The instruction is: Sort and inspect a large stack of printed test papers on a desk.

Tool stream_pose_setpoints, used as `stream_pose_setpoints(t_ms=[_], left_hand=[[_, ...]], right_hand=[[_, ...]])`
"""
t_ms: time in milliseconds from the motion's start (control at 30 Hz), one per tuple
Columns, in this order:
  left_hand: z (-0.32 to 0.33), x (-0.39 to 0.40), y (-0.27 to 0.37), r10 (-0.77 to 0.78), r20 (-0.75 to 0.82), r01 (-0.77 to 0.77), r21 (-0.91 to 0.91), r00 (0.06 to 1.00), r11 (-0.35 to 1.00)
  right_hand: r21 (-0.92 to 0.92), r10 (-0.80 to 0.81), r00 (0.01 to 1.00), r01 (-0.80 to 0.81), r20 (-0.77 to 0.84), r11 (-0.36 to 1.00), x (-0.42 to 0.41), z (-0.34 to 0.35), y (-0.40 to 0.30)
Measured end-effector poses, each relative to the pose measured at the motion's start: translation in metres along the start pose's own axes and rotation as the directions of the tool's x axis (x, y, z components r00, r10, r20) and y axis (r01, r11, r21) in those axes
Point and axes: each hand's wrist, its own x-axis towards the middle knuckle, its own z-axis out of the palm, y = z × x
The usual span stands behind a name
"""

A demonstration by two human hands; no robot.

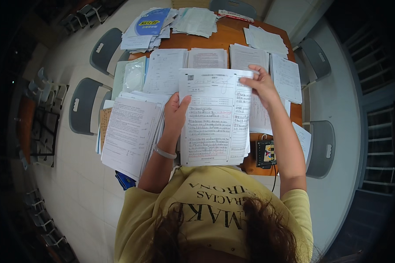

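A folded answer sheet (209,128) with handwriting and red marks is held up in front of my chest. My left hand (177,108) grips its left edge, thumb on the front. At the sheet's upper right corner is my right hand (260,82), with the corner between its thumb and fingers. More sheets show behind its lower right edge. Left of my left hand lies a thick pile of printed papers (128,131). Behind the held sheet, other paper stacks (207,58) and a red-marked sheet (260,115) lie on the wooden table (210,41).
Paper piles, one topped by a blue booklet (153,22), line the far side. A clear plastic packet (134,76) lies at left. A black device (265,153) with a cable is near my right forearm. Grey chairs (85,106) (321,149) flank the table.
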Motion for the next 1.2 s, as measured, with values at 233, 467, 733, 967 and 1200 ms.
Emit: stream_pose_setpoints(t_ms=[233,467,733,967,1200], left_hand=[[-0.005,0.005,-0.004,-0.03,-0.009,0.03,-0.005,0.999,1.0],[-0.008,0.008,-0.005,-0.048,0.005,0.048,-0.024,0.999,0.999],[-0.005,0.007,-0.004,-0.017,0.036,0.017,0.001,0.999,1.0],[-0.003,0.007,-0.006,-0.021,-0.001,0.021,0.014,1.0,1.0],[-0.001,0.011,-0.003,0.018,-0.07,-0.014,0.052,0.997,0.999]], right_hand=[[0.049,0.047,0.996,-0.051,0.082,0.997,-0.009,0.001,0.017],[0.032,0.017,0.994,-0.021,0.111,0.999,0.004,-0.019,0.038],[0.068,-0.125,0.992,0.125,-0.009,0.99,0.01,-0.015,0.029],[0.018,0.019,0.999,-0.02,0.032,1.0,-0.005,-0.014,0.032],[-0.154,0.147,0.953,-0.109,0.266,0.982,-0.012,-0.026,0.043]])
